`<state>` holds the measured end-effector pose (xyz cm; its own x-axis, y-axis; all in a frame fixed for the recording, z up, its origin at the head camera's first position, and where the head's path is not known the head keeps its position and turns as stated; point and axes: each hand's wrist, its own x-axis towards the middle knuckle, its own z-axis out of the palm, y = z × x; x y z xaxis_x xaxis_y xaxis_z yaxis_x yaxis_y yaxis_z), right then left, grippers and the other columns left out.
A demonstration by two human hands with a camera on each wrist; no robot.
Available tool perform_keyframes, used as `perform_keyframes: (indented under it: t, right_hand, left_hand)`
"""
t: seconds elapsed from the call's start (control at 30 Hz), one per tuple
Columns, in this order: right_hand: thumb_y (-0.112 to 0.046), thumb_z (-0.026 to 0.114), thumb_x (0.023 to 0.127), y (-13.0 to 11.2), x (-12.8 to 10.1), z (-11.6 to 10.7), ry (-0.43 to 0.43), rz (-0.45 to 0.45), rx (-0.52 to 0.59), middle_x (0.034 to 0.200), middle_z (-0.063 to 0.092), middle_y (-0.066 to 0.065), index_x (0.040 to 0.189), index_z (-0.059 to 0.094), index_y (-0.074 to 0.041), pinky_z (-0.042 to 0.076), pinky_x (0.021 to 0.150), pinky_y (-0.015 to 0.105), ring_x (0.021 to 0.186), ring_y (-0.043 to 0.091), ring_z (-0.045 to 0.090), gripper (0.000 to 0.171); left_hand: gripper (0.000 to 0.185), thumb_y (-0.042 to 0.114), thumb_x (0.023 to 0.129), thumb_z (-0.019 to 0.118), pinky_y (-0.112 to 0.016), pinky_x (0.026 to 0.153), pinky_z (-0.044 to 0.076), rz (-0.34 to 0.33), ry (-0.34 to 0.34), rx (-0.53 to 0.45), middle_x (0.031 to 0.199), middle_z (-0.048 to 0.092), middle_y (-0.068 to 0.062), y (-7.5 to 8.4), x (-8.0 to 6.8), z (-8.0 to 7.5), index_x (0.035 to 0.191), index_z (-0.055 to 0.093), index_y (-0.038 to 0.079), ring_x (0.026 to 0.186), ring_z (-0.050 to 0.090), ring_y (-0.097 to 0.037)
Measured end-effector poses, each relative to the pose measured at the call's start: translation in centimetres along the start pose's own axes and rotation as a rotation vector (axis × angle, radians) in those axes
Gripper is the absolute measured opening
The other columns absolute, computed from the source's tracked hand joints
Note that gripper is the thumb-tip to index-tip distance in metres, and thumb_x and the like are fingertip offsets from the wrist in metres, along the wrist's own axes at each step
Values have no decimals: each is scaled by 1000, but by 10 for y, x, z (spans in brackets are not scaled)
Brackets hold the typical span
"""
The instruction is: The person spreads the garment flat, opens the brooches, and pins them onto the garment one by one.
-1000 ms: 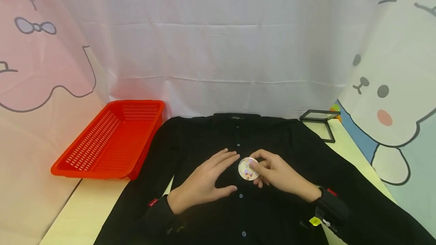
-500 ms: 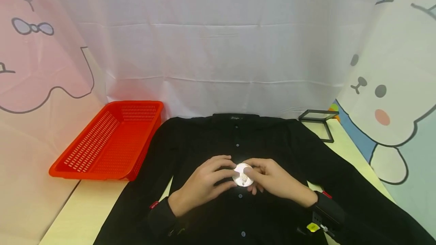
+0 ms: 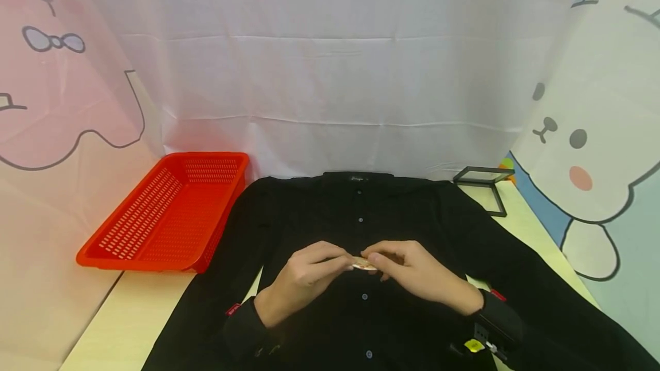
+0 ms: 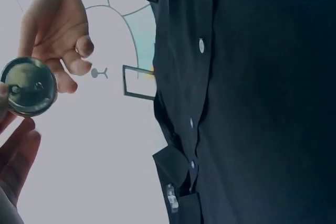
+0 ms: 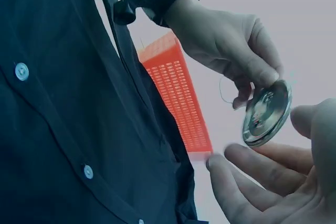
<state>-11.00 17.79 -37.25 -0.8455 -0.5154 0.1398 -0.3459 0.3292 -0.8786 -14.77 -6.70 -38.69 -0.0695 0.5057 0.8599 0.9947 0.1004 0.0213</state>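
A round pin badge (image 3: 364, 264) is held edge-on just above the front of a black button shirt (image 3: 412, 210) spread flat on the table. My left hand (image 3: 337, 262) pinches its left rim and my right hand (image 3: 384, 262) pinches its right rim. The left wrist view looks up at the badge's (image 4: 29, 86) shiny metal back, with the right hand's fingers (image 4: 71, 59) above it. In the right wrist view the badge (image 5: 266, 113) is tilted, its metal back showing between the left hand's fingertips (image 5: 262, 74) and my right fingers (image 5: 247, 174).
A red slotted basket (image 3: 165, 210) stands at the left beside the shirt. A small black frame stand (image 3: 484, 179) sits at the back right. Printed cloth hangs behind and on both sides. The pale table (image 3: 129, 319) shows at the front left.
The left hand has come off the shirt and taken the badge's rim. The badge, face-up a second ago, has been turned edge-on between both hands.
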Motion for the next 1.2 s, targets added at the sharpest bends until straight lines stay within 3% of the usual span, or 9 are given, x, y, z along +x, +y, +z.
perform_keyframes:
  t: [0.17,0.4,0.5,0.73,0.93,1.07,1.2]
  right_hand:
    - [-25,58,98,-3,-1,-2,68,-58,-78,112,68,-3,117,66,-15,57,76,29,94,10,68,24]
    - [-21,62,95,-4,-1,2,76,-103,-26,111,69,-1,119,65,-17,57,76,29,95,14,70,24]
    - [-19,62,95,-4,0,4,75,-107,4,110,70,-1,119,65,-14,57,73,29,92,15,70,25]
    - [-16,59,97,-4,3,7,81,-108,47,105,72,1,116,66,-12,57,72,29,90,13,71,21]
    - [-16,57,98,-5,4,7,59,-85,42,105,72,4,116,66,-10,58,73,29,91,13,71,21]
    - [-16,57,98,-6,5,7,58,-90,30,102,72,2,114,67,-11,57,71,28,88,11,70,20]
    - [-16,58,97,-7,7,9,66,-114,9,102,70,1,113,67,-12,56,69,27,84,10,68,18]
  left_hand:
    - [18,1,79,76,-16,73,54,-215,27,-65,90,71,-3,1,-2,0,96,76,4,80,68,-10]
    - [10,10,86,71,-23,64,57,-637,15,-379,90,73,-1,6,-6,2,95,76,9,76,70,-8]
    - [12,14,88,70,-28,62,58,-760,10,-488,90,73,-4,9,-7,2,97,75,8,72,70,-11]
    - [15,17,91,67,-31,63,58,-850,-22,-576,93,73,-5,11,-9,3,103,72,9,71,71,-14]
    - [25,16,90,68,-29,68,58,-967,-145,-608,98,72,-2,16,-6,-1,115,67,16,79,70,-13]
    - [30,19,90,69,-27,70,58,-942,-205,-573,99,71,1,18,-3,-3,119,64,19,82,68,-10]
    - [27,18,90,69,-29,67,58,-943,-202,-622,97,70,-2,19,1,-3,116,62,17,79,69,-12]
